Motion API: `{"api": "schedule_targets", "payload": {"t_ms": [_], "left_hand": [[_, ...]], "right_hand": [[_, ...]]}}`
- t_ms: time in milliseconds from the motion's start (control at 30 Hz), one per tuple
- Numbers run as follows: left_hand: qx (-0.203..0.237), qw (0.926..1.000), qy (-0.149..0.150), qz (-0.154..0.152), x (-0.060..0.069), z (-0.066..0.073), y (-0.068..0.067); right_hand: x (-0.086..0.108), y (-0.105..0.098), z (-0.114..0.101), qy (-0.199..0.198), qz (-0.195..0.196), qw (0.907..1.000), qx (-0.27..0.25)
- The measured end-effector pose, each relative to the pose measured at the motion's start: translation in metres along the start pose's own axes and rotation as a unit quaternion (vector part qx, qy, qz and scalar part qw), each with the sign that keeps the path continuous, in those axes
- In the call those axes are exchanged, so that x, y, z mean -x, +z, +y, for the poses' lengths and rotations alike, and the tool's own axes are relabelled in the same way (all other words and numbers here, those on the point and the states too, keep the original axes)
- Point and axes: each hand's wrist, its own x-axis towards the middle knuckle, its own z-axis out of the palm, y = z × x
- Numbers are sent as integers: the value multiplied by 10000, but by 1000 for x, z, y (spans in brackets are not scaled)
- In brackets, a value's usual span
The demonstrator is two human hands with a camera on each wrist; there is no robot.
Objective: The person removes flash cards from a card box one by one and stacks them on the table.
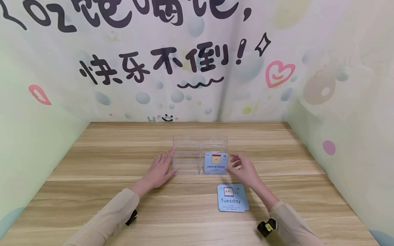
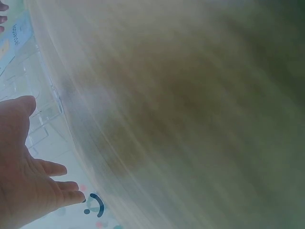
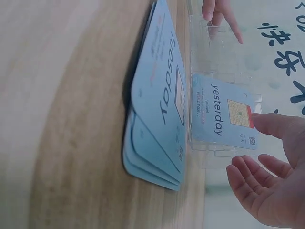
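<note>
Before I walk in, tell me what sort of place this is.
Likely a screened-off tabletop booth, perhaps a set for filming: a wood-grain table, a printed backdrop with large Chinese lettering behind it, and a pale green panel closing in its left side.

Beyond the clear rack (image 1: 200, 147), the upper row of black lettering (image 1: 168, 13) is cut off by the head view's top edge. In front of the rack, the Tuesday card (image 1: 231, 201) hides the faces of the stacked cards (image 3: 155, 155) under it (only edges and corners show). The fine print on the yesterday card (image 1: 216, 166), in the rack, is too small to read in the head view. The left wrist view blurs the table (image 2: 181, 119) beside the rack and cuts off the right hand's fingers (image 2: 3, 7) at the rack's far side.
</note>
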Motion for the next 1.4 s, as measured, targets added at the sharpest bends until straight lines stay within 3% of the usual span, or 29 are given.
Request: {"api": "schedule_targets", "payload": {"t_ms": [533,1400], "left_hand": [[-8,10000,36,34,0,0,-2],[-34,10000,-16,-55,0,-2,0]], "right_hand": [[-11,7,2,-109,152,9994,-281],[-25,14,6,474,634,9909,-1091]]}}
